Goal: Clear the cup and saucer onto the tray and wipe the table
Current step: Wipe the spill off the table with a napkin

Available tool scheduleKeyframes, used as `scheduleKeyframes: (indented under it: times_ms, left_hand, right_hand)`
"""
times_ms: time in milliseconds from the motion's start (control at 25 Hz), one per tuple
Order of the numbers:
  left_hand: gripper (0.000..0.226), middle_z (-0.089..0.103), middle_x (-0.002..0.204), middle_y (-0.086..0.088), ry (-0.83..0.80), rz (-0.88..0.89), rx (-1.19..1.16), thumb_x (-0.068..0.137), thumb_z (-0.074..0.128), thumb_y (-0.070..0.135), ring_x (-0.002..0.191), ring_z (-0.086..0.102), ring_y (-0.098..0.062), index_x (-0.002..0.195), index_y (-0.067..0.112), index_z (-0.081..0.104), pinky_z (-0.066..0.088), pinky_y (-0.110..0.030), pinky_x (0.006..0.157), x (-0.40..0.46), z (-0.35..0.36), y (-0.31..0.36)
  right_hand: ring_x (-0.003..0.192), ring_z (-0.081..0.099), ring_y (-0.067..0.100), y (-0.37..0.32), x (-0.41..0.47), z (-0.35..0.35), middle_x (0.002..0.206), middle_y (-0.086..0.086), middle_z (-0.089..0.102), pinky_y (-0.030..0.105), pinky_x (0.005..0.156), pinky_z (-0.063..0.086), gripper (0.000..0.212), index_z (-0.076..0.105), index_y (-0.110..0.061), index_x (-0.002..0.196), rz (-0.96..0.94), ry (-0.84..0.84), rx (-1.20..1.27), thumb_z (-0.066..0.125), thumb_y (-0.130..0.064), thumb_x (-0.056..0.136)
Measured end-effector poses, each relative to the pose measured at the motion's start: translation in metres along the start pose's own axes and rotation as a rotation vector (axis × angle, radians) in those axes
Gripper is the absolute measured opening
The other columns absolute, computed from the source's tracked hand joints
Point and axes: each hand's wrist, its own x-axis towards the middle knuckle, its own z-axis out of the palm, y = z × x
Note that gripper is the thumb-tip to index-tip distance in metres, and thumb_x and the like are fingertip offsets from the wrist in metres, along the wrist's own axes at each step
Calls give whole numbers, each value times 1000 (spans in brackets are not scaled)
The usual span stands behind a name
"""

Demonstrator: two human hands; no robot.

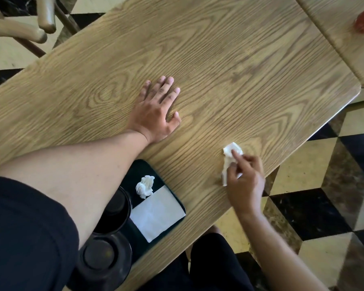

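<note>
Pinching a tissue (231, 156), right hand (245, 179) presses the table (240, 70); left hand (156, 110) lies flat, tray (177, 194) near.

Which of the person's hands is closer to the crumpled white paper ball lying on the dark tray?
Left. The left hand rests flat on the wooden table, up beyond the crumpled white paper ball. The right hand, pinching a white tissue, is farther off to the ball's right.

Wood-grain table (229, 59) under dark tray (178, 201), white tissue (232, 149).
</note>
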Motion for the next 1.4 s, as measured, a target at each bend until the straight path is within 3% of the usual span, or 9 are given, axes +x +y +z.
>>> scheduleKeyframes:
  times_ms: [280,440,560,680,800,920,1120,1320,1400]
  left_hand:
    - [60,43,160,-16,45,8,-5,92,53,37,151,36,-34,145,8,56,23,-60,123,-1,2,-1]
    - [64,42,161,-17,14,-14,-19,90,51,38,152,34,-33,146,7,55,19,-58,125,-1,0,1]
    - [64,43,161,-17,13,-10,-10,90,50,38,152,34,-32,146,7,56,19,-58,125,0,-1,1]
    - [64,44,160,-17,25,-5,-15,89,52,38,152,35,-34,145,7,56,21,-59,124,0,0,0]
    - [62,44,160,-17,36,5,5,91,53,38,151,36,-34,145,8,56,21,-59,124,-1,2,-2]
    - [63,43,160,-17,23,3,-3,91,53,38,152,35,-34,145,8,56,21,-59,124,0,2,-2]
    - [65,41,162,-16,2,-12,-17,90,50,40,153,33,-32,147,8,54,20,-59,124,1,0,-1]
    - [64,41,162,-17,7,-3,0,91,52,40,152,33,-33,146,8,55,21,-59,124,-1,2,-1]
    - [64,41,162,-17,12,-3,-3,91,52,40,152,33,-33,146,8,55,21,-59,124,-1,2,-1]
  right_hand:
    - [86,66,24,-20,-23,16,97,4,71,32,78,54,24,83,-12,95,-380,-286,-3,74,7,83]
    - [94,66,24,-4,81,-6,98,8,74,20,80,42,26,84,-9,91,-188,43,-110,65,5,81]
    - [95,69,31,-23,115,13,98,10,74,26,80,47,26,83,-9,97,-40,162,-71,63,-2,82]
    - [84,66,32,-40,51,43,94,14,72,41,77,55,13,81,-3,91,-493,-34,-21,71,1,85]
    - [84,61,24,-26,-14,25,100,11,69,35,79,54,8,79,-4,94,-779,-390,19,73,-9,91]
    - [83,65,23,-8,25,12,100,8,71,36,78,54,7,80,-10,89,-674,-282,-11,76,-12,94]
    - [85,66,18,-27,85,25,98,5,70,37,77,57,10,79,-9,96,-78,92,-1,73,-13,90]
    - [86,65,17,-38,9,34,97,1,70,24,78,52,9,80,-12,95,-570,-405,104,73,-6,92]
    - [82,68,10,-42,23,21,95,-7,72,21,75,54,13,81,-18,94,-413,-405,211,78,-6,89]
